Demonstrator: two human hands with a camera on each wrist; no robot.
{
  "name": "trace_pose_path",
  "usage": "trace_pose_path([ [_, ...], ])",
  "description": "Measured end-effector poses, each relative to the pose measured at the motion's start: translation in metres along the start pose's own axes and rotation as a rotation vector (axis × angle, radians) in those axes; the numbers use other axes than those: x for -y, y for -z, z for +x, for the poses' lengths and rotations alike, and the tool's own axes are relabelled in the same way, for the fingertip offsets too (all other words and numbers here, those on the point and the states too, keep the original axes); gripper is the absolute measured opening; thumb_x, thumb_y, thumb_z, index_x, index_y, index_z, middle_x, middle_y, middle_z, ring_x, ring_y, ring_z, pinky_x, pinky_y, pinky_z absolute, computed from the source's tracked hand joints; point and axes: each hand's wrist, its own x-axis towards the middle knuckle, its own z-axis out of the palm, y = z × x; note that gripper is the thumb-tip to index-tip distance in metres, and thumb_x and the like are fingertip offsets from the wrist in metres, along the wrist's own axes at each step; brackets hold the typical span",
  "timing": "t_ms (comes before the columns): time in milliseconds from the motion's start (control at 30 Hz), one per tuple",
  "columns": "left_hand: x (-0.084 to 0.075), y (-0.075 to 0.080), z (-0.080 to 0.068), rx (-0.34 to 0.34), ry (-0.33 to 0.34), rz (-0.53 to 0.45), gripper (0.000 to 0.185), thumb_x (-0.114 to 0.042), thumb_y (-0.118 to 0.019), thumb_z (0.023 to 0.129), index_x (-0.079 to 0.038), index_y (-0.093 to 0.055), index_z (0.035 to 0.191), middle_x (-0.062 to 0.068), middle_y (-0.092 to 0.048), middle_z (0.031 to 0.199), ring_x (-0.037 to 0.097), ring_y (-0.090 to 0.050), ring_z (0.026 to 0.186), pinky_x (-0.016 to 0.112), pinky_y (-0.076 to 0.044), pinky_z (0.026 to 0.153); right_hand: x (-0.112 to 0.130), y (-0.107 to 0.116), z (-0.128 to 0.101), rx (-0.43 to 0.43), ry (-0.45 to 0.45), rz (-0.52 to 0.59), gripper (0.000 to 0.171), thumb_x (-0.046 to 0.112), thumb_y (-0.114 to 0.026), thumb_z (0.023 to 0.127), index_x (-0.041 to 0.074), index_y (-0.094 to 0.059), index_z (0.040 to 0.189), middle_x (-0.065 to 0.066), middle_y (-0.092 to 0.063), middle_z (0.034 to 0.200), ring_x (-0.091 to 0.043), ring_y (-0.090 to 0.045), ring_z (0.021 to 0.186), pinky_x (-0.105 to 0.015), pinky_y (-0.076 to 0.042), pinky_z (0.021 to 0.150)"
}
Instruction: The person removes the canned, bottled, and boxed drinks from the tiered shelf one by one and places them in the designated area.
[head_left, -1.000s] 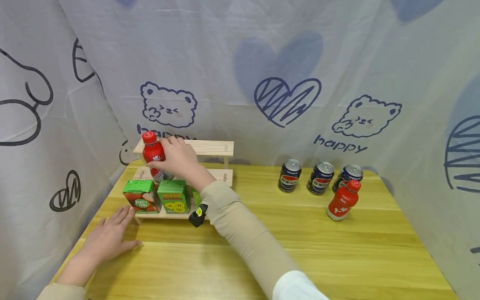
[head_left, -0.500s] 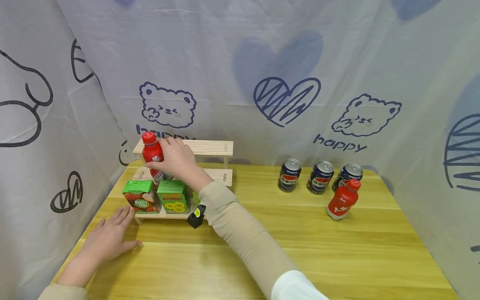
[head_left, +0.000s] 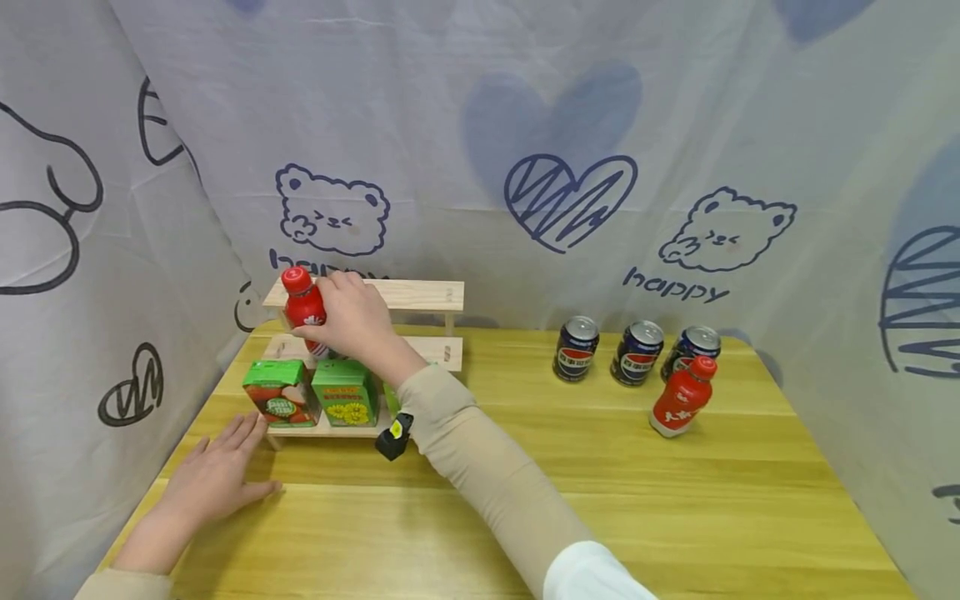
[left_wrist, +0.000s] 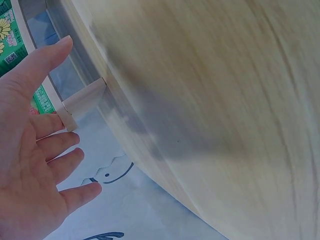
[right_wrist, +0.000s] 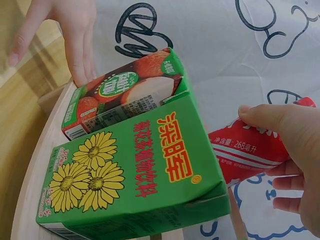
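My right hand grips a red bottle at the left end of the wooden tiered shelf. The bottle leans a little, and its lower part is behind the drink boxes. In the right wrist view, thumb and fingers lie on either side of the red bottle. On the front step stand a green box with apple pictures and a green box with yellow flowers. Another green item is mostly hidden by my right arm. My left hand, fingers extended, touches the shelf's front left corner.
Three dark blue cola cans stand in a row at the back right of the wooden table. A second red bottle stands before the rightmost can. A patterned cloth hangs behind and at the sides.
The bottle in my right hand has tilted slightly, its cap shifting a little left and down. My left hand has stayed by the shelf corner. The head view has shifted slightly.
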Motion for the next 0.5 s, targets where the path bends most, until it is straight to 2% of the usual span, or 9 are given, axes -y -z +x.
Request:
trace_pose_path([
  [267, -0.001, -0.001, 0.001, -0.006, -0.003, 0.003, 0.103, -0.058, -0.072, 0.077, 0.006, -0.033, 0.148, 0.03, -0.032, 0.152, 0.05, -0.033, 0.138, 0.073, -0.028, 0.107, -0.008, 0.011, -0.01, -0.05, 0.002, -0.01, 0.066, 0.066, -0.065, 0.081, 0.021, -0.055, 0.128, 0.008, -0.058, 0.122, -0.009, -0.05, 0.115, -0.021, -0.048, 0.091],
  [500, -0.001, -0.003, 0.001, -0.004, 0.005, -0.009, 0.102, -0.058, -0.071, 0.078, 0.006, -0.033, 0.148, 0.031, -0.033, 0.151, 0.05, -0.033, 0.138, 0.073, -0.027, 0.108, -0.016, 0.023, -0.02, -0.08, 0.034, -0.008, 0.067, 0.065, -0.064, 0.082, 0.02, -0.055, 0.13, 0.007, -0.059, 0.121, -0.01, -0.05, 0.116, -0.022, -0.049, 0.089],
])
